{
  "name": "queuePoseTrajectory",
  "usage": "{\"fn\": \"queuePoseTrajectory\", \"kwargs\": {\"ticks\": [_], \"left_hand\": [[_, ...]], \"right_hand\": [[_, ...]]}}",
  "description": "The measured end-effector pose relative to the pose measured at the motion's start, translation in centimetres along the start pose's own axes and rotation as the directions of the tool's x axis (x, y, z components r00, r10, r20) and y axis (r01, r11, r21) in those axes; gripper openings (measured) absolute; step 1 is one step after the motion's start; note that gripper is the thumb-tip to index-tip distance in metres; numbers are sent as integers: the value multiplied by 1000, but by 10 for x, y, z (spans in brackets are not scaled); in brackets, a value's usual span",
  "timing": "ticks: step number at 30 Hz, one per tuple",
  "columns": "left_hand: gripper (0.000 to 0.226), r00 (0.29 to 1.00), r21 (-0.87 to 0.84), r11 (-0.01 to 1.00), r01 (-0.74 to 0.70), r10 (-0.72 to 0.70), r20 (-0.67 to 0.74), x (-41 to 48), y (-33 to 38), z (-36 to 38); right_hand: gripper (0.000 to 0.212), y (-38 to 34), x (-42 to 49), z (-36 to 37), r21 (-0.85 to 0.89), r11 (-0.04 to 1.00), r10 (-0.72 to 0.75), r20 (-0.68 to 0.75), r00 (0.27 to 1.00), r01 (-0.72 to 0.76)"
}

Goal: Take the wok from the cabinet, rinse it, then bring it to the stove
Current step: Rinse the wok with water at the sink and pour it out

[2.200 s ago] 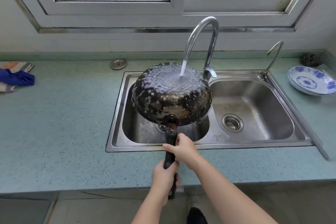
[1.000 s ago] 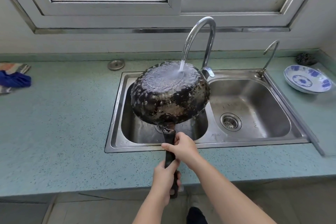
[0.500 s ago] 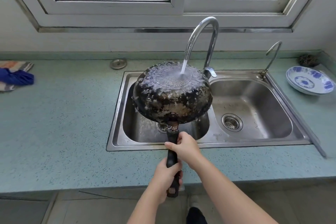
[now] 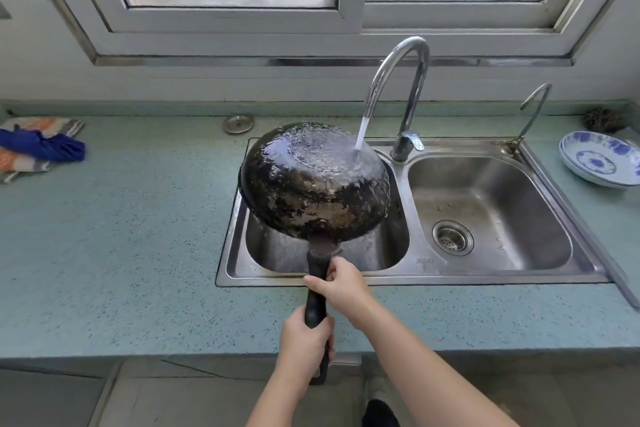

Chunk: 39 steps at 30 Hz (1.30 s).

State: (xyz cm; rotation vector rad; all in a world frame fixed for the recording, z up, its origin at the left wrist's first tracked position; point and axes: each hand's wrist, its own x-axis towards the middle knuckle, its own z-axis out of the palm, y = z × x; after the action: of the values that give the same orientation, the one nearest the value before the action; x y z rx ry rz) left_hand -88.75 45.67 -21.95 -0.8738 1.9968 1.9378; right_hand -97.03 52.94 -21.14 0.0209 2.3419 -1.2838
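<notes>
Here, a blue cloth (image 4: 41, 146) is seen at the left end of the counter (image 4: 121, 236). The wok (image 4: 311, 184) is held bottom-up over the left basin of the sink (image 4: 450, 278). Its handle (image 4: 316, 302) is wrapped by the curled fingers of the left hand (image 4: 304, 340) low down and the right hand (image 4: 343, 282) higher. Its underside is struck by water (image 4: 361, 133) from the faucet (image 4: 403, 80). Patterned plates (image 4: 597, 159) are stacked rightmost.

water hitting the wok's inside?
No, the wok is held bottom-up and the stream lands on its blackened underside.
</notes>
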Motion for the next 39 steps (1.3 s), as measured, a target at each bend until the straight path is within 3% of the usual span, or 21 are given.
{"fn": "queuePoseTrajectory", "kwargs": {"ticks": [8, 12, 18, 21, 29, 36, 39], "left_hand": [[16, 997, 88, 996, -12, 19, -78, -2, 7, -7], [17, 998, 98, 995, -14, 19, -53, -3, 11, -11], [7, 985, -257, 957, 135, -102, 137, -8, 10, -15], [9, 983, -310, 941, 135, -88, 159, -8, 9, -16], [20, 996, -150, 988, 31, -19, 86, -8, 5, -5], [20, 997, -165, 986, 16, -4, 74, -8, 4, -3], [23, 999, -156, 988, 4, 4, 50, -7, 2, -1]], "right_hand": [[21, -10, -1, 8, 152, 988, 31, 51, 998, -38], [17, -14, -6, 5, 275, 958, 53, 104, 993, -80], [17, -17, -14, -3, 306, 941, 104, 139, 985, -143], [15, -12, -14, -2, 354, 914, 143, 182, 973, -201], [30, 0, -20, 1, 530, 796, 188, 245, 951, -294], [32, 7, -18, -1, 562, 773, 173, 259, 950, -294], [34, 10, -19, 1, 644, 705, 165, 256, 953, -295]]}}
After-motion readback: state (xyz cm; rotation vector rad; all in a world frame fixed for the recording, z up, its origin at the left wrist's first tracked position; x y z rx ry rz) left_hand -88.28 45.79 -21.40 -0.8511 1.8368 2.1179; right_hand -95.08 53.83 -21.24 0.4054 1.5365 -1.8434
